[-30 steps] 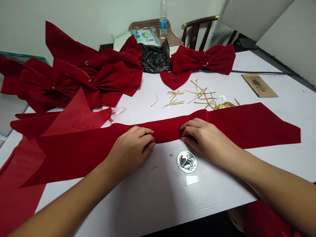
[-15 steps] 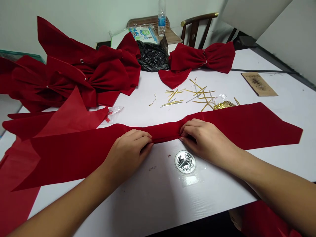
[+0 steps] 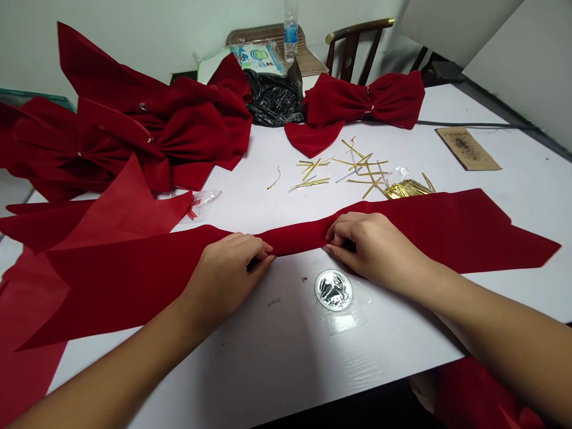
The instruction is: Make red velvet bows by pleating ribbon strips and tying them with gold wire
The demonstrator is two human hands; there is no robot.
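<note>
A long strip of red velvet-like fabric (image 3: 129,280) with notched ends lies across the white table. My left hand (image 3: 235,268) pinches its near edge left of the middle. To the right, my right hand (image 3: 361,241) grips the same edge between thumb and fingers. Between the two hands the strip is gathered narrow, and it fans out wider beyond each of them. Just below my right hand, a round silver disc (image 3: 333,290) sits on the table by a clear plastic piece.
Red fabric bows (image 3: 179,119) are piled at the back left; another bow (image 3: 366,101) lies at the back right. Gold twist ties (image 3: 361,170) are scattered beyond the strip. A black plastic bag (image 3: 274,98), a water bottle (image 3: 290,36) and a cardboard piece (image 3: 468,149) are farther off.
The fabric between my hands has become smoother, its lower fold tucked in. The strip's right end has shifted slightly to the right. Both hands keep their pinch.
</note>
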